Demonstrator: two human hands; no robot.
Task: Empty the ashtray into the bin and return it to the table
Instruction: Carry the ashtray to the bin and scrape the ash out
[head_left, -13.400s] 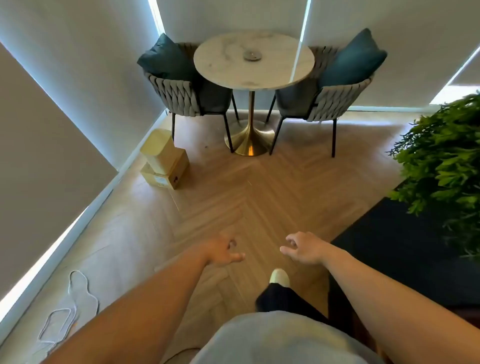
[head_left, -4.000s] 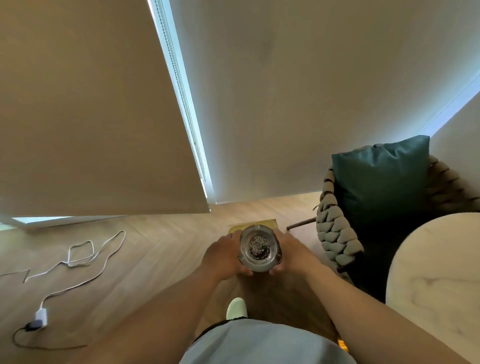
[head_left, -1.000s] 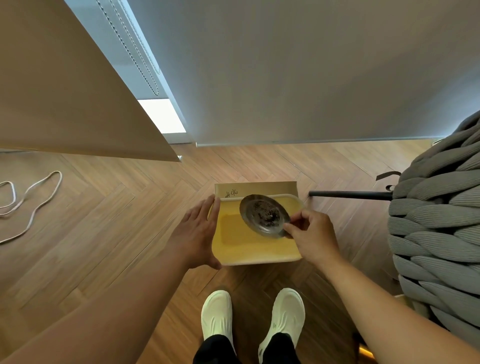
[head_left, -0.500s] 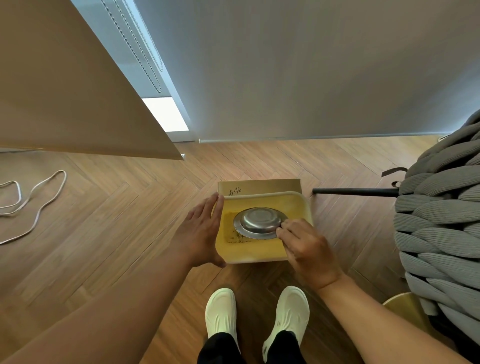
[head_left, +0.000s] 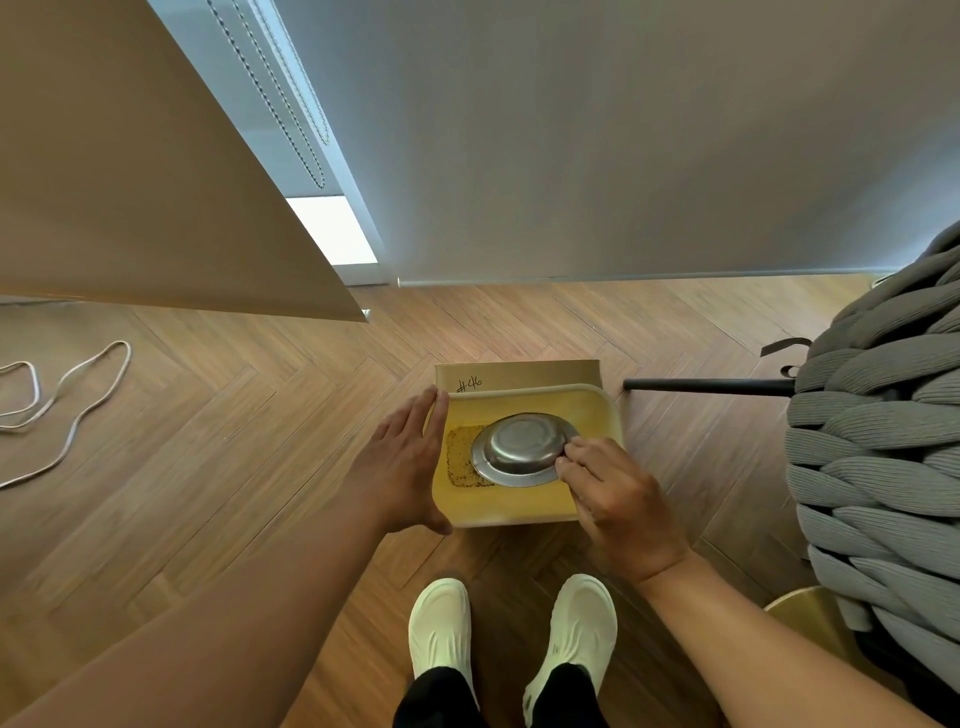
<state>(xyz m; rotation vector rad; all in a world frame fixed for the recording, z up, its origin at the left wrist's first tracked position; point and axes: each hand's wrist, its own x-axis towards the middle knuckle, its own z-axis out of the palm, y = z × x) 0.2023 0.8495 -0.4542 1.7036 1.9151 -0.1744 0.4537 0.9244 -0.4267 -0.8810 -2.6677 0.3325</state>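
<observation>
A round metal ashtray (head_left: 522, 448) hangs upside down over a yellow bin (head_left: 597, 410) on the floor, its underside facing me. My right hand (head_left: 613, 499) pinches the ashtray's right rim. A patch of dark ash (head_left: 460, 462) lies inside the bin, left of the ashtray. My left hand (head_left: 402, 467) rests flat against the bin's left wall, fingers spread, holding nothing. The table is out of view.
A cardboard box (head_left: 519, 375) marked with writing sits behind the bin. A grey woven chair (head_left: 878, 441) and its black leg (head_left: 706, 385) stand to the right. A white cable (head_left: 62, 405) lies on the wooden floor at left. My white shoes (head_left: 509, 629) stand below the bin.
The ashtray was carried from the table to the bin, then turned from upright with ash to upside down. Ash now lies in the bin. My left hand stays at the bin's side.
</observation>
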